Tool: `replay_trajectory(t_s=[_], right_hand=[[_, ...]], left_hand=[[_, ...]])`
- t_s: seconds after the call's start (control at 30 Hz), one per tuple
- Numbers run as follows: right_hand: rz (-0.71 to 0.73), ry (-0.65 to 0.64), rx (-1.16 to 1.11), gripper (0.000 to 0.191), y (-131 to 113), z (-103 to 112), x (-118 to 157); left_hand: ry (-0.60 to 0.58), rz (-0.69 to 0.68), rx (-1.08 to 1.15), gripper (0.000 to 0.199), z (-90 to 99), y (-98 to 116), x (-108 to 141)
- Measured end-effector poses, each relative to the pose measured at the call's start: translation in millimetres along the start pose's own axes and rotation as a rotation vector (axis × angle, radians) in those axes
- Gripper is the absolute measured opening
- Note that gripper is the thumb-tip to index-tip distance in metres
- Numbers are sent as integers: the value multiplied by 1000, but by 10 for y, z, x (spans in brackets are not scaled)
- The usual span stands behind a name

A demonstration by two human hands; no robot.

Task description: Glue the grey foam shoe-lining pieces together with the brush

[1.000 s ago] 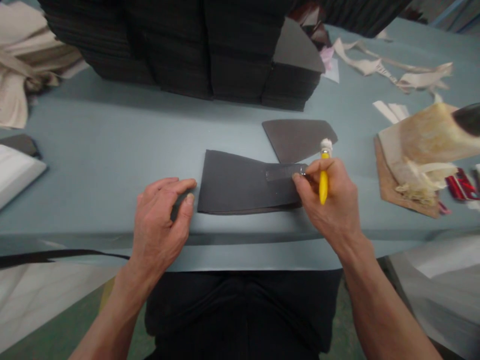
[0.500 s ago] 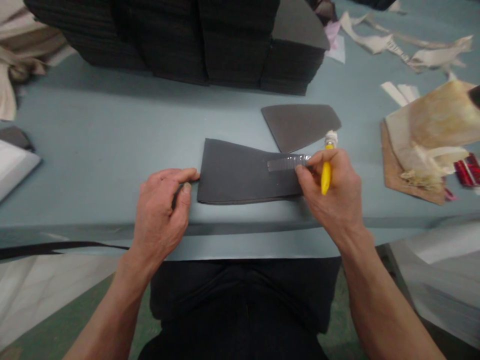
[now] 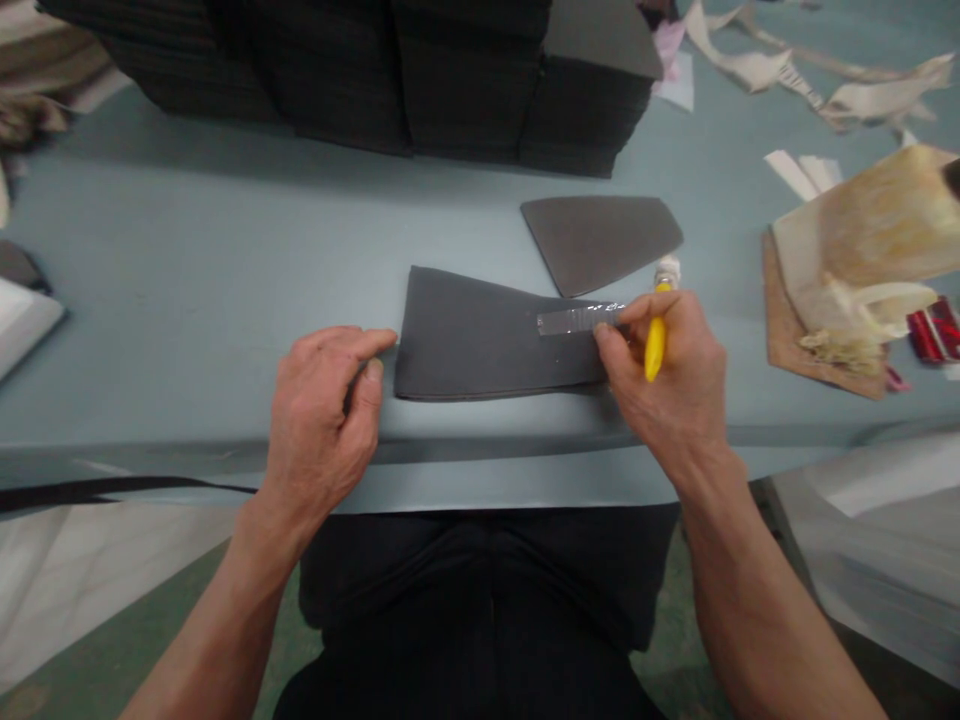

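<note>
Dark panel [image 3: 487,345] lying flat near the front edge of the desk [image 3: 225,250], between the person's two hands. Its long axis runs left to right, roughly along that edge; the broad end faces the left hand [image 3: 326,395] and the narrower end passes under the right hand [image 3: 667,375]. More than one layer shows along the panel's front side.

A clear strip [image 3: 566,321] lies on the right half of the panel, close to its back side. Its long axis points leftward from the right thumb, so the right hand is the nearer one; the thumb and forefinger appear to pinch its right end. The same hand is closed about a yellow stick [image 3: 655,350], whose white tip points toward the desk's back edge.

The left hand is loosely curled and grips nothing, forefinger tip at the panel's left side; whether it touches cannot be told. A second panel [image 3: 604,240] lies just behind the first. Dark stacks [image 3: 465,90] stand farther toward the desk's back edge.
</note>
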State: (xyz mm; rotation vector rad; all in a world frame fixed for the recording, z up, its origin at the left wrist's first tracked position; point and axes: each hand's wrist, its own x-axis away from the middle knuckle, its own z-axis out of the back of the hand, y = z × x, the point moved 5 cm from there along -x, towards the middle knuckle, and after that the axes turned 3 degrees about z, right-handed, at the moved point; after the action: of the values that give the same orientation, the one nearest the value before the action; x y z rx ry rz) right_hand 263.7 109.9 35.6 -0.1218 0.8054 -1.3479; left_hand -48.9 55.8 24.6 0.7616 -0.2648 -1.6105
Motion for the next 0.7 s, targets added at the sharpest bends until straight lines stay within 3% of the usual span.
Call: replay_trajectory(t_s=[0.3,0.7], right_hand=[[-11,-14,-22,18,35,-21,-3],[-31,-28,-16,18,76,35,27]], left_hand=[[-87,-125,39,31,-110,117,-108],[-143,-136,4,24,-182,67,-117]])
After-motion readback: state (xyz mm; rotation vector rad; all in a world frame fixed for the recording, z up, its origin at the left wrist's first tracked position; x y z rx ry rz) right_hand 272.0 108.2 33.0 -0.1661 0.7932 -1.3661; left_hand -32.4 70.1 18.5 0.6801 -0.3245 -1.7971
